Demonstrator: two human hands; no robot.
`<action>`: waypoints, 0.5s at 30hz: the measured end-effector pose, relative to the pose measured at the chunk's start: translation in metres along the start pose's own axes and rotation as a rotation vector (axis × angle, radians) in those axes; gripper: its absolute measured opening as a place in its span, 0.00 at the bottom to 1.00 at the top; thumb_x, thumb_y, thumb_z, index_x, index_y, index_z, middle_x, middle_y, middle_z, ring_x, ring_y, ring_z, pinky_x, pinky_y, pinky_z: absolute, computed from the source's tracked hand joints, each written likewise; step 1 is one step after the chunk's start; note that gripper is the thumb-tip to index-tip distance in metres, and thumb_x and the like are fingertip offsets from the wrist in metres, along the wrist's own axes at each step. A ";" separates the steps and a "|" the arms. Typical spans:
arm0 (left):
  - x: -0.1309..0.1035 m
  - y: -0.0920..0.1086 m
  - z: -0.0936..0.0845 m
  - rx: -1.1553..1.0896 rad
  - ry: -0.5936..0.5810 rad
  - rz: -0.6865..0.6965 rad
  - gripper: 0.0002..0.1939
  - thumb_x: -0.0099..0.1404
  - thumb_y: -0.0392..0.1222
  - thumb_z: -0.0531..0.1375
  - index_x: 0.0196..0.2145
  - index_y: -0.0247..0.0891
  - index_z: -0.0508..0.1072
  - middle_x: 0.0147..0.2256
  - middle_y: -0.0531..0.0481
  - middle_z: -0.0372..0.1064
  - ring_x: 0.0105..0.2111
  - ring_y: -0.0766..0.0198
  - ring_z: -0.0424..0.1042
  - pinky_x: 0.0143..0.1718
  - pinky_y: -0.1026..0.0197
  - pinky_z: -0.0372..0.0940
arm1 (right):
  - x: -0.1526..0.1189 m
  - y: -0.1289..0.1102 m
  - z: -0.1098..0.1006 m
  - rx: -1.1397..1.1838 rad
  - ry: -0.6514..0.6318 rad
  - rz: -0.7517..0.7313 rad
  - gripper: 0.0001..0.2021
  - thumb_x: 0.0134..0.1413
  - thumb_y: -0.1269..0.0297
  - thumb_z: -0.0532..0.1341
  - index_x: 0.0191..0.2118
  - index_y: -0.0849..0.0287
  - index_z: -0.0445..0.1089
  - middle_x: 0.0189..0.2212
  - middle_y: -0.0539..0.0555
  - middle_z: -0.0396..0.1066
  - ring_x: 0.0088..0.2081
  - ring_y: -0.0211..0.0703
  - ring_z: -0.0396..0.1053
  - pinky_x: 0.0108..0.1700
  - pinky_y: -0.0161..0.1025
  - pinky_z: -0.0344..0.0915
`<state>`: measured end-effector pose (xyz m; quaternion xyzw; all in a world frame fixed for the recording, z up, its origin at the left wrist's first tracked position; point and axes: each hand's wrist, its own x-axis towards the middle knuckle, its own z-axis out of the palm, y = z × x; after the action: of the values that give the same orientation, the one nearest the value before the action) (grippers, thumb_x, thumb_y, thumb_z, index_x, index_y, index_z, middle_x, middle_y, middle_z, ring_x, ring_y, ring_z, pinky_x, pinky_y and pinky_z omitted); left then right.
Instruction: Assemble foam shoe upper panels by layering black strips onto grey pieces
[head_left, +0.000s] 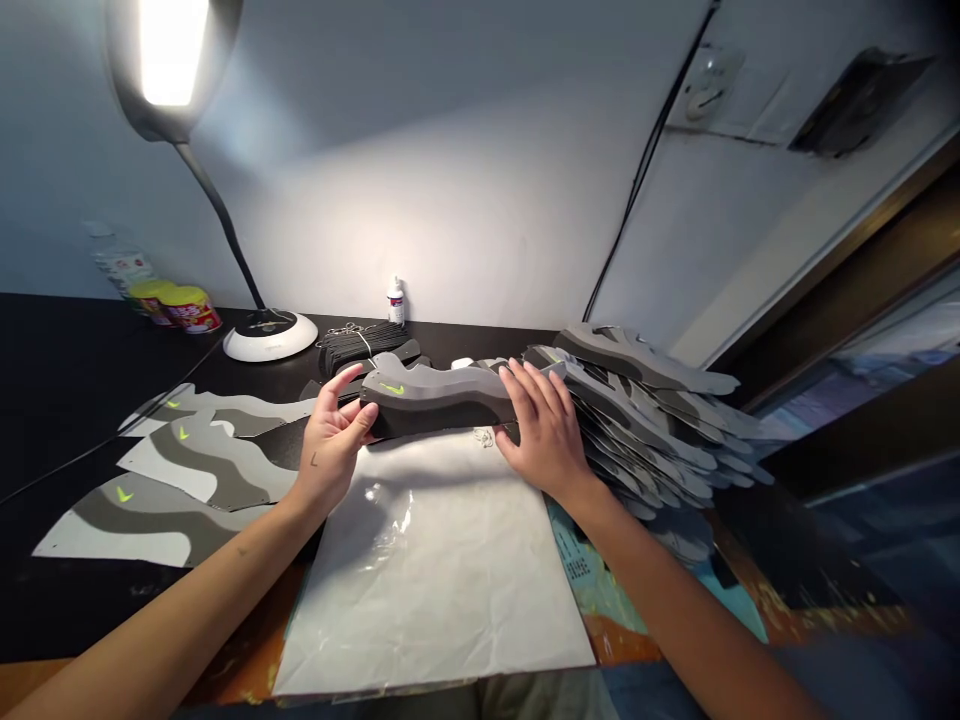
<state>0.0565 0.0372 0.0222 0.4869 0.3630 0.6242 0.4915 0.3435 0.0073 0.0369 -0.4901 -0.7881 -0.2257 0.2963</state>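
Over the far end of the white sheet: a gray shoe-upper panel (pixel 442 392) is held up between the two hands, its printed face turned to the near side.
Panel's long axis: left to right, close to level; the green swoosh (pixel 392 388) sits toward its left end.
Nearer hand: both touch the panel; the left is nearer the swoosh.
Left hand (pixel 334 435): at the panel's left end, its grip narrow, pinching it between thumb and fingers, forearm reaching in from the near left.
Right hand (pixel 541 430): fingers laid across the right end, thumb by the lower edge; whether this grip clamps or merely steadies, I cannot tell. Its forearm comes from the near right.
White sheet (pixel 450 580): near side, below the panel.
Panel pile (pixel 637 430): right, just beyond the right hand.
Loose panels (pixel 176 455): left, overlapping on the dark desk (pixel 52 400).
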 end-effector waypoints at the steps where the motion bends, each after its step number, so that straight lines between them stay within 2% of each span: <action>1: 0.000 0.000 0.000 -0.003 0.001 -0.006 0.46 0.55 0.56 0.77 0.65 0.41 0.65 0.31 0.51 0.75 0.25 0.65 0.72 0.26 0.66 0.68 | 0.001 0.000 0.000 0.005 -0.004 0.001 0.41 0.62 0.67 0.61 0.77 0.60 0.47 0.72 0.65 0.60 0.72 0.62 0.58 0.74 0.65 0.52; 6: 0.000 -0.001 -0.001 -0.045 0.019 -0.069 0.47 0.56 0.56 0.76 0.67 0.41 0.63 0.34 0.49 0.78 0.30 0.61 0.77 0.27 0.66 0.70 | 0.008 -0.003 -0.002 0.035 -0.051 -0.005 0.37 0.61 0.64 0.62 0.73 0.62 0.53 0.66 0.64 0.68 0.68 0.61 0.63 0.75 0.64 0.50; 9: 0.001 0.001 0.002 -0.086 0.044 -0.110 0.46 0.55 0.54 0.76 0.66 0.41 0.64 0.33 0.51 0.77 0.31 0.61 0.79 0.31 0.65 0.74 | 0.014 -0.004 -0.006 0.061 -0.080 0.013 0.38 0.58 0.64 0.62 0.73 0.61 0.55 0.61 0.63 0.72 0.63 0.60 0.68 0.75 0.63 0.49; 15: -0.001 0.006 0.007 -0.084 0.055 -0.149 0.44 0.55 0.53 0.74 0.65 0.40 0.66 0.33 0.50 0.78 0.30 0.59 0.79 0.29 0.63 0.75 | 0.022 -0.008 -0.017 0.063 -0.101 0.008 0.36 0.55 0.65 0.63 0.70 0.60 0.59 0.58 0.63 0.72 0.60 0.60 0.68 0.74 0.59 0.53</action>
<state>0.0616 0.0347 0.0291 0.4199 0.3852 0.6138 0.5464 0.3328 0.0066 0.0639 -0.4944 -0.8069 -0.1746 0.2721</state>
